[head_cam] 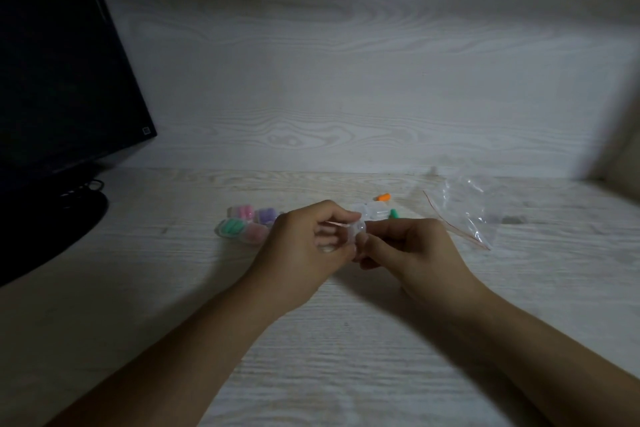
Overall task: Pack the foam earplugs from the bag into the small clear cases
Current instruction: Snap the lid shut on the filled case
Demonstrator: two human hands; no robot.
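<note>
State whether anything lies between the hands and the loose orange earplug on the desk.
Yes. A clear case lies on the desk between the hands and the orange earplug. Both hands also hold another clear case.

Your pale wood-grain desk [138, 288] carries filled cases [244, 224], loose earplugs [383, 197], a clear bag [464, 208] and a monitor base [69, 215].

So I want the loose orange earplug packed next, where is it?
In the head view the orange earplug lies on the desk beyond the right hand, left of the clear bag, with a green earplug just nearer.
</note>
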